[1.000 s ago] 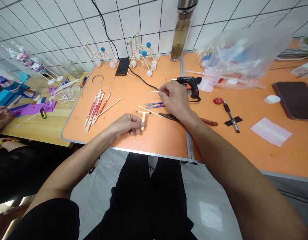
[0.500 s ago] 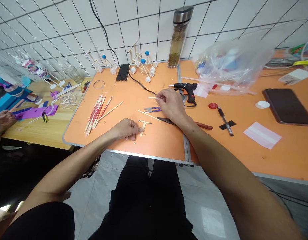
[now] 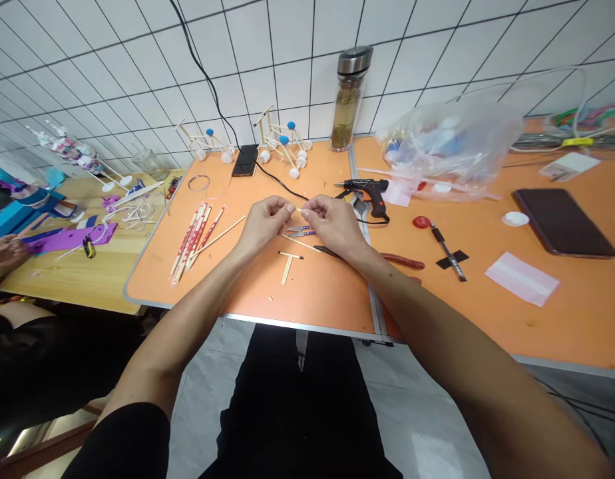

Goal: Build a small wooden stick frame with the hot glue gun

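My left hand (image 3: 265,223) and my right hand (image 3: 329,225) meet above the orange table (image 3: 247,293), both pinched on a short thin wooden stick (image 3: 298,210) held between their fingertips. A T-shaped piece of glued sticks (image 3: 288,263) lies on the table just below my hands. Small purple-handled snips (image 3: 300,231) and a loose long stick (image 3: 301,243) lie under my hands. A black hot glue gun (image 3: 368,191) rests just right of my right hand.
Wrapped chopsticks (image 3: 194,233) lie at left. Stick models with blue balls (image 3: 281,141), a phone (image 3: 245,159), a tea bottle (image 3: 347,100) and a plastic bag (image 3: 447,150) stand at the back. A knife (image 3: 397,259), marker (image 3: 444,245), tablet (image 3: 562,221) lie right. Another person's hand (image 3: 2,249) is far left.
My left hand let go of the T-shaped piece and rose to meet my right hand at the short stick. The view tilted up slightly.
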Demonstrator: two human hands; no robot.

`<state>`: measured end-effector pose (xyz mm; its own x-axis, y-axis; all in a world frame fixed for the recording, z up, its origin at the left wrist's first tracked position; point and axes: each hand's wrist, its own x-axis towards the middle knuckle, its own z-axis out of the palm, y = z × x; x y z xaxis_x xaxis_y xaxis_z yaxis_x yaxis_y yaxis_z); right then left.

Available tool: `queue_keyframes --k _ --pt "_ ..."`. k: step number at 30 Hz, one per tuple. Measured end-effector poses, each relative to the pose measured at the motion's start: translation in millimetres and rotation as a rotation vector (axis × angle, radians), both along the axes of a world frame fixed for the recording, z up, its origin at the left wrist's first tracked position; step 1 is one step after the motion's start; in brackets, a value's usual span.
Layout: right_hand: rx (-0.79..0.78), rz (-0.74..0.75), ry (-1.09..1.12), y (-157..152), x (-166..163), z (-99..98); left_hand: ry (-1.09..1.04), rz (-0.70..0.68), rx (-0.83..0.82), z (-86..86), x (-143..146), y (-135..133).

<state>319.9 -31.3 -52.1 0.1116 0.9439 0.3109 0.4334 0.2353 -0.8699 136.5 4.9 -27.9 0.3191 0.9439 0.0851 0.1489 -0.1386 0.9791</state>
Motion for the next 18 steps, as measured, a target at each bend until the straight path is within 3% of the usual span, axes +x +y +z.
queue_keyframes --k 5,10,13,18 --pt "-0.028 0.018 0.018 0.4 2.9 1.3 -0.126 0.023 -0.063 -6.3 -2.4 2.8" --pt "0.011 -0.097 0.042 3.3 11.8 1.8 -0.197 0.068 -0.139 -8.4 -13.7 8.9" --pt "0.073 -0.02 0.022 -0.9 9.7 2.5 -0.14 0.037 -0.16 -8.6 -11.4 8.9" --pt "0.1 0.083 -0.222 -10.4 0.5 -1.6 -0.094 -0.054 -0.133 -15.2 -2.1 4.2"
